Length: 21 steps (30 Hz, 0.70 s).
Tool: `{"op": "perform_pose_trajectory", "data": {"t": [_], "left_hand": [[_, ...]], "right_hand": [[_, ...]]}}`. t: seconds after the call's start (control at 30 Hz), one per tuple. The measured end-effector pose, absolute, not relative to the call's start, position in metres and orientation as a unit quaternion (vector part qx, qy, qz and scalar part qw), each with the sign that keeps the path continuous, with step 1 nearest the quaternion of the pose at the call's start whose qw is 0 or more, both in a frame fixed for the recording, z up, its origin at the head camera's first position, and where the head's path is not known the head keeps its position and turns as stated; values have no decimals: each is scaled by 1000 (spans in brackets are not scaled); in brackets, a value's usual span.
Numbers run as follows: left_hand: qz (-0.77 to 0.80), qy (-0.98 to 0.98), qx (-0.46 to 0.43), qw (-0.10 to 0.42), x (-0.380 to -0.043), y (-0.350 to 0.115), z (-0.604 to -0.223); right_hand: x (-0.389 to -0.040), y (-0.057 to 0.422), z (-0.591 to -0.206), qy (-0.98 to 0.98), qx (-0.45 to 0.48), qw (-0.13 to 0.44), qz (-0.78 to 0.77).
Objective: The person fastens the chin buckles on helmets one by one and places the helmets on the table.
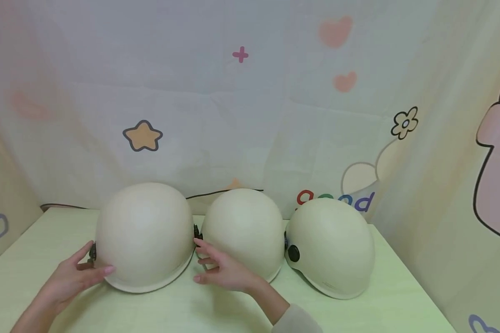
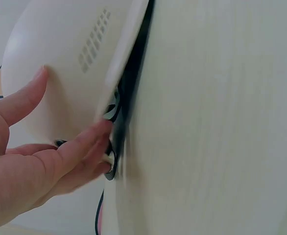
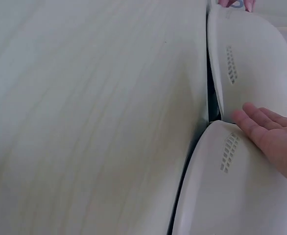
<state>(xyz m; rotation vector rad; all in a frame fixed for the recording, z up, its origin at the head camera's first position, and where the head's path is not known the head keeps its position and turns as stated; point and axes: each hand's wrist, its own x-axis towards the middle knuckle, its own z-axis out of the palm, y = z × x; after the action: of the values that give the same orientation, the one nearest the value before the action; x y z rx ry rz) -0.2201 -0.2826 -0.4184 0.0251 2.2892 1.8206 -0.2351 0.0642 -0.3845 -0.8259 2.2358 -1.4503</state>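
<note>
Three cream helmets stand side by side, domes up. My left hand holds the left helmet at its left side. In the left wrist view, the thumb lies on the shell and the fingers reach the rim beside a black fitting. My right hand has its fingers extended at the gap between the left helmet and the middle helmet, fingertips close to a black clip. In the right wrist view, vent slots show on the left helmet, beside those fingers.
The right helmet, with a round black disc on its side, stands beside the middle one. All three are on a pale wood-grain table. Behind hangs a printed cloth with stars, hearts and lettering; more cloth lines both sides.
</note>
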Motion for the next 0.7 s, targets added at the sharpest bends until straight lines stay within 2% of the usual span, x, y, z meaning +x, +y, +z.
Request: {"op": "perform_pose_trajectory", "data": {"t": [0.47, 0.7], "left_hand": [[592, 798, 22, 113, -217, -284, -404], [582, 808, 35, 82, -214, -281, -393]], "right_hand": [[-234, 101, -358, 792, -303, 184, -498], [-237, 141, -343, 784, -299, 211, -501]]}}
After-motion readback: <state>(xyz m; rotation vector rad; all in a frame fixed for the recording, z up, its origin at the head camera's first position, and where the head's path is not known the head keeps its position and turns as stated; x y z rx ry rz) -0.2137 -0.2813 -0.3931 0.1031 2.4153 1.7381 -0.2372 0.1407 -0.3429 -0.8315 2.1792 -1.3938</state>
